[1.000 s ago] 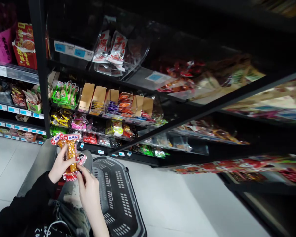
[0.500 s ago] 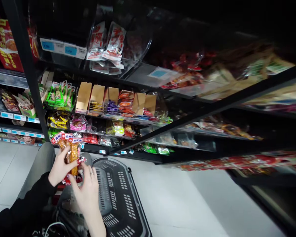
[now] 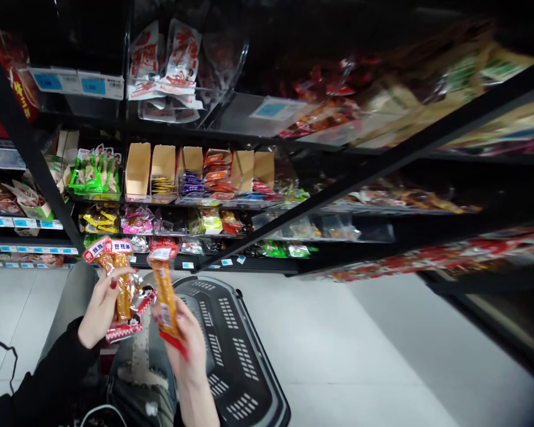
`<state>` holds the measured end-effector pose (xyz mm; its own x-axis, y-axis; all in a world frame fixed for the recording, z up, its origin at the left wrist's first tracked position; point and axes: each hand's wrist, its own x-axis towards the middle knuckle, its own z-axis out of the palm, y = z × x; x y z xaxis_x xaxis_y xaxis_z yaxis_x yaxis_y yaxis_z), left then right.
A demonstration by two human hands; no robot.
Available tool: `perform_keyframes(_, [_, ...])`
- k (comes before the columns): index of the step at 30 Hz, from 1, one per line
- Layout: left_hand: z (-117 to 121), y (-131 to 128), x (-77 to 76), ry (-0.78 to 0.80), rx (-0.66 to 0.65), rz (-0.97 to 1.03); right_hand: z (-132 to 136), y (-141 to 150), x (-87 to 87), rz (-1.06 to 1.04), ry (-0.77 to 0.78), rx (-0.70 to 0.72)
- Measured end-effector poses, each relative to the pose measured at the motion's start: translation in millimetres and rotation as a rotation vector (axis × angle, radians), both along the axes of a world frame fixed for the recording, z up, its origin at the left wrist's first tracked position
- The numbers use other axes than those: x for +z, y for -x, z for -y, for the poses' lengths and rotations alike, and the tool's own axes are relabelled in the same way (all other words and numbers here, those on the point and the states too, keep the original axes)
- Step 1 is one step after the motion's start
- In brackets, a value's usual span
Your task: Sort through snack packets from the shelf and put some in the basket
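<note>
My left hand (image 3: 101,305) is closed round two or so clear snack packets (image 3: 121,284) with orange-brown sticks inside, white-and-red tops and red checked bottoms. Another packet of the same kind, a single snack packet (image 3: 164,287), is in my right hand (image 3: 189,341), slightly blurred and held upright, apart from the others. Both hands are above my knees. Below and beside my right hand lies a dark grey shopping basket (image 3: 238,338) with slotted walls.
Black shelves (image 3: 338,204) of packaged snacks run across the front. A row of open cardboard boxes (image 3: 137,169) stands on one shelf, green packets (image 3: 95,172) beside it. A dark diagonal post (image 3: 267,228) rises rightward. Pale floor tiles (image 3: 338,356) extend right of the basket.
My right hand has drawn one packet away from the bunch, to the right. My left hand keeps the others. The view has shifted a little to the right.
</note>
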<state>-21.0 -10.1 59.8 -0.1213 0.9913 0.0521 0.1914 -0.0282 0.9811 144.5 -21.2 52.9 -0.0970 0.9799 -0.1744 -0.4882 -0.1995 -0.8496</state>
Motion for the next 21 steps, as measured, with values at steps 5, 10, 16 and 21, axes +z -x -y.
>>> perform_keyframes(5, [-1.5, 6.1, 7.8, 0.072, 0.069, 0.153, -1.2, -15.2, 12.1, -0.733, 0.232, 0.002])
perform_keyframes(10, [1.5, 9.4, 3.2, 0.087, 0.106, 0.147, -4.6, -14.5, 23.1, -0.858, 0.274, -0.08])
perform_keyframes(16, [8.3, 8.3, -1.4, 0.147, 0.074, 0.119, -9.9, -13.0, 22.6, -0.795, 0.265, -0.103])
perform_keyframes(21, [7.7, 10.1, -7.5, 0.13, 0.059, 0.127, -3.7, -16.3, 7.7, -0.658, 0.026, -0.023])
